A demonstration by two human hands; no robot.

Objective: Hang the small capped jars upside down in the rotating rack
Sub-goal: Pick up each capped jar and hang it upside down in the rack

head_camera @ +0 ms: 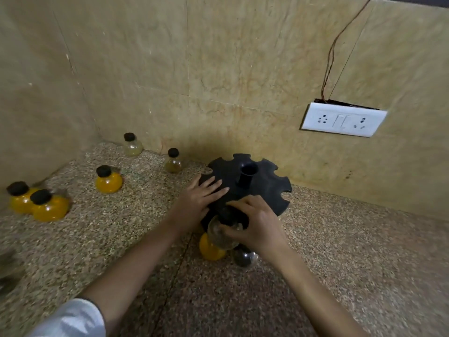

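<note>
- Setting: speckled stone tabletop (340,251) in a corner of beige tiled walls; white socket plate (343,119) on the right wall, with thin wires running up from it.
- Right hand (257,222): fingers curled and closed around a clear jar (220,235) at the near edge of the rack. Jar is inverted, dark cap up at the rack's rim, round body hanging below. Cap seat in the slot is hidden by the fingers; cannot tell if it is fully home.
- Left hand (199,199): open, fingers spread flat, pressing on the top disc of the black rotating rack (264,188), apparently steadying it.
- Key relation: jar axis is near vertical, the slot directly ahead of the right hand; that hand is nearer and does the work.
- Already hanging beneath the rack: an orange jar (210,250) and a dark jar (244,259).
- Remaining jars, upright and well to the left: three orange-filled jars (108,182), (49,207), (19,199); two paler jars by the back wall (132,147), (173,164).
- Left hand is the nearer one to these.
</note>
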